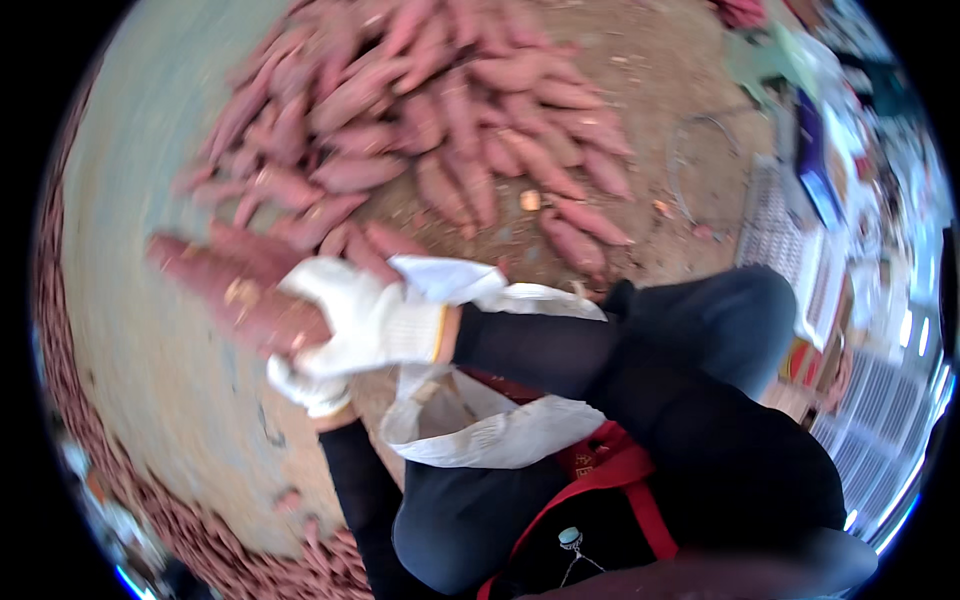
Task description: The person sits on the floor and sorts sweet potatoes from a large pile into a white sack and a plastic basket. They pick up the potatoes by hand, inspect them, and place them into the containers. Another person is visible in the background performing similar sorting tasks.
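Note:
My right hand (360, 319), in a white knit glove, grips a large reddish sweet potato (247, 300) by its near end; the picture is blurred here. Below it my left hand (309, 388), gloved alike, is at the underside of the same sweet potato, its fingers partly hidden. Another sweet potato (259, 251) lies along the far side of the large one; whether it is held too, I cannot tell. An open white woven sack (495, 442) stands between my knees, under my right forearm. Beyond the hands a big heap of sweet potatoes (442, 112) covers the floor.
A long row of sweet potatoes (187, 532) curves along the left and lower edge. Soil and scraps lie on the floor around the heap. To the right are a looped wire (675, 165), a purple box (817, 165) and a white perforated crate (772, 217).

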A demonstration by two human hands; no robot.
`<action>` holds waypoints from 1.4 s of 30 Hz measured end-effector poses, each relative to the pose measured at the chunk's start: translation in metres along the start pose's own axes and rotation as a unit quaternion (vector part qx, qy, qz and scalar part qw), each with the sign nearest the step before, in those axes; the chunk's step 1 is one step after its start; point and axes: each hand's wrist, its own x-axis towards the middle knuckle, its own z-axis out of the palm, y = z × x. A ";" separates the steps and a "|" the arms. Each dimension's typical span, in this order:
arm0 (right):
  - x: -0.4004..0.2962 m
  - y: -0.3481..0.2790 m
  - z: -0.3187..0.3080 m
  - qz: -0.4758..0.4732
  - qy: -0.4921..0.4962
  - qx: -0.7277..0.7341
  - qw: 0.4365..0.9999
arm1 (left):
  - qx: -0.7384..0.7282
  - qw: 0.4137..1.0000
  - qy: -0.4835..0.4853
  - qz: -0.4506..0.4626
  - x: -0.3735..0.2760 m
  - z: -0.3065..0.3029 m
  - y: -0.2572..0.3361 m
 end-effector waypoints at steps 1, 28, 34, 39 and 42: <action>-0.004 -0.018 -0.010 -0.020 0.028 -0.023 0.999 | 0.067 0.995 -0.027 0.062 -0.002 -0.002 0.011; -0.665 -0.127 -0.611 0.210 0.659 -0.106 0.714 | -0.028 0.761 -0.544 -0.352 -0.430 0.406 -0.137; -0.706 -0.056 -0.660 0.400 0.600 -0.247 0.647 | 0.001 0.757 -0.514 -0.403 -0.434 0.402 -0.188; -0.725 -0.010 -0.672 0.581 0.502 -0.351 0.536 | 0.013 0.751 -0.484 -0.449 -0.436 0.405 -0.201; -0.740 0.006 -0.669 0.560 0.485 -0.396 0.542 | 0.030 0.736 -0.484 -0.472 -0.439 0.406 -0.209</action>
